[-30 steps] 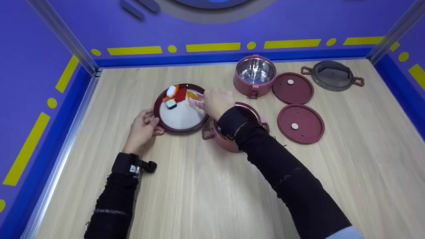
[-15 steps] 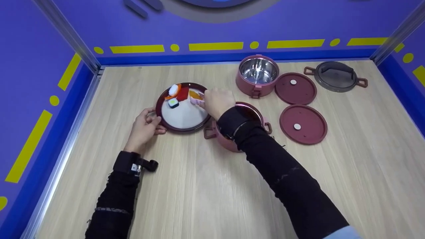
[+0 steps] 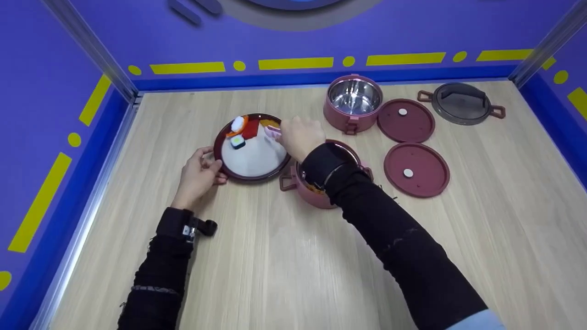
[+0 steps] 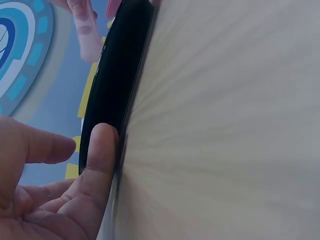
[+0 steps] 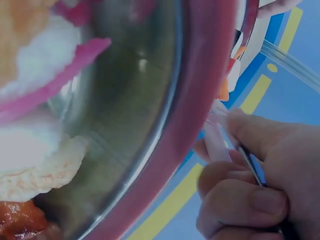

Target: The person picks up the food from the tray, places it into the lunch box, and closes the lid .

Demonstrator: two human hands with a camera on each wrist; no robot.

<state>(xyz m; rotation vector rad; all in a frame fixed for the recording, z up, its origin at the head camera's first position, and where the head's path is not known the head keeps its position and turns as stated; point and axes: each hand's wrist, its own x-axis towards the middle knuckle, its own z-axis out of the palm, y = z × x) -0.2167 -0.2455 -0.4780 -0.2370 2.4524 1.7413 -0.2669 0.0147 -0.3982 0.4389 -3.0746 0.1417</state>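
Left hand (image 3: 200, 173) holds the near left side of the plate (image 3: 253, 159), thumb and fingers bent around its rim, with 1 fingertip flat against the outer wall. Right hand (image 3: 301, 138) has its fingers curled around a pair of pink tongs (image 3: 272, 132), the tips over the far right part of the plate, just beside a brown piece (image 3: 269, 123). It cannot be told whether the tongs grip anything or how far apart their tips are.

The plate lies on the table (image 3: 284, 256) and carries 3 more pieces on its far left part: shrimp sushi (image 3: 237, 124), a red piece (image 3: 250, 130) and a sushi roll (image 3: 237, 141).

Under the right wrist, just right of the plate, sits a pot (image 3: 316, 199) with white, pink and brown food (image 5: 40, 150) inside. Behind it is a 2nd pot (image 3: 346, 120) with a shiny metal inside. To the right lie 2 dark red lids (image 3: 415, 162) and, farther back, 1 grey lid (image 3: 461, 107) with 2 side handles.
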